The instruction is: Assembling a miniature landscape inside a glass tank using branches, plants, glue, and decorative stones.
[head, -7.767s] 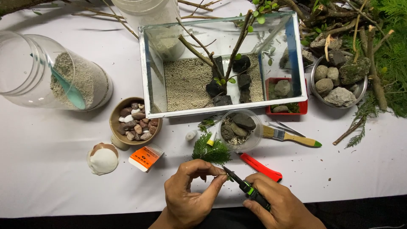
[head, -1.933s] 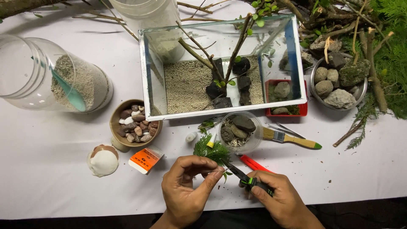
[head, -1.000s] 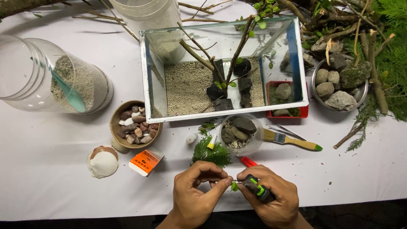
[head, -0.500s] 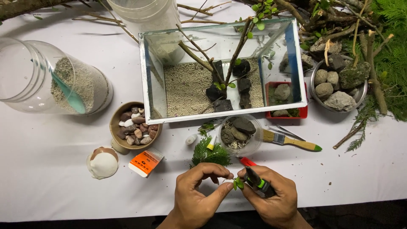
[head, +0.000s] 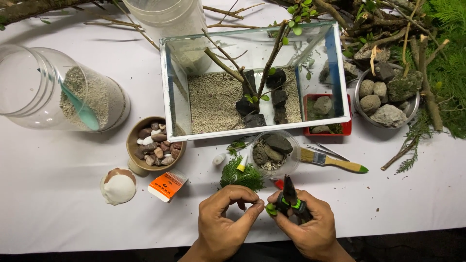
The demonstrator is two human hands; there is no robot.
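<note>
I am watching my right hand (head: 310,228) gripping black pliers (head: 290,199) with green handles, fingers wrapped tight, the nose pointing to twelve o'clock. My left hand (head: 223,221) is curling at nine o'clock of it, thumb and forefinger pinching a small green piece (head: 270,209) beside the handles. A fern sprig (head: 241,177) is lying at twelve o'clock of the left hand, below the glass tank (head: 252,77).
</note>
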